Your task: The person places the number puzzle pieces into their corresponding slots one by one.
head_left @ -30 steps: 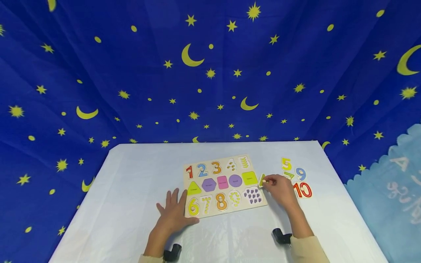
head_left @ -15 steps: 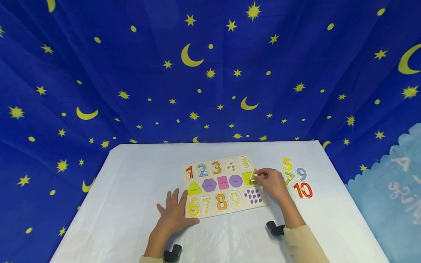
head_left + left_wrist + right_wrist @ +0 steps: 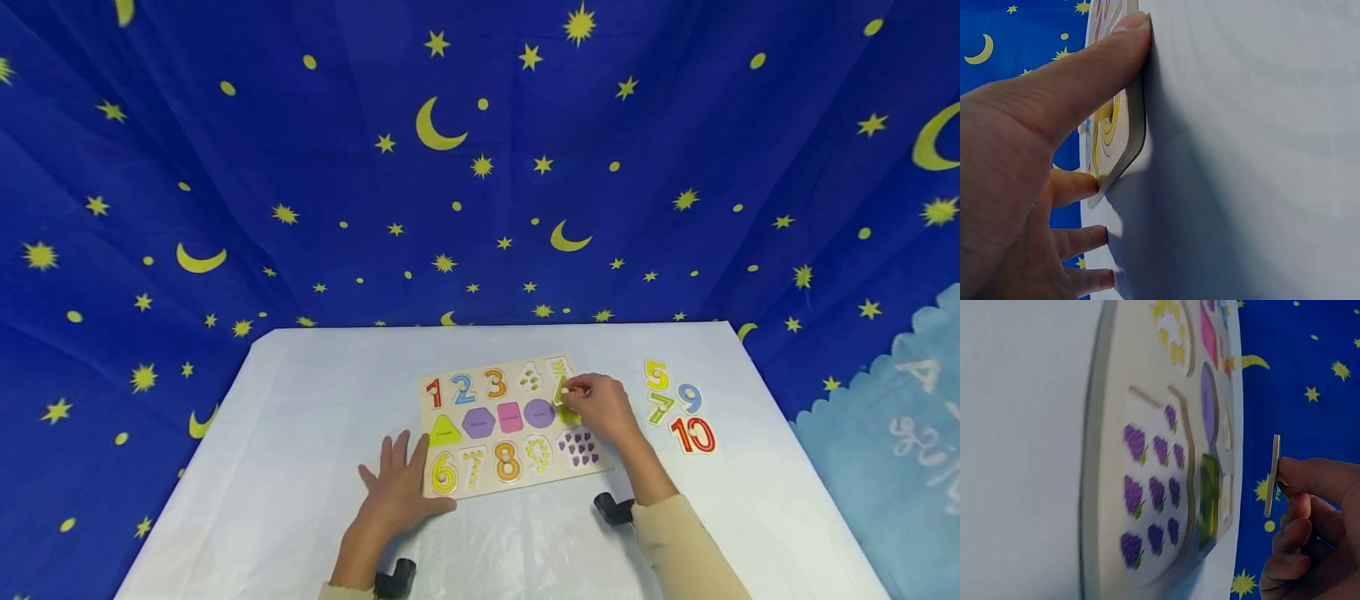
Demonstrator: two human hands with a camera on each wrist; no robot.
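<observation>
A wooden number puzzle board (image 3: 525, 482) lies on the white table. My left hand (image 3: 393, 492) rests at its lower left corner, fingers spread. In the left wrist view the thumb (image 3: 1100, 65) lies along the front edge and one fingertip touches the side edge. My right hand (image 3: 606, 410) pinches a green number 4 puzzle piece (image 3: 1274, 475) between thumb and finger. The head view has this piece over the green square, near the empty 4 recess (image 3: 530, 377). From the right wrist it appears edge-on, raised off the board.
Loose pieces lie right of the board: a yellow 5 (image 3: 656, 375), a green 7 (image 3: 661, 408), a blue 9 (image 3: 688, 397) and a red 10 (image 3: 693, 435). Pieces 1, 2, 3, 6 and 8 sit in their recesses. A blue star-patterned cloth (image 3: 495, 200) hangs behind the table.
My right hand has carried the green 4 piece leftward from beside the board to above it, moving slightly away from me. The left hand stays at the corner.
</observation>
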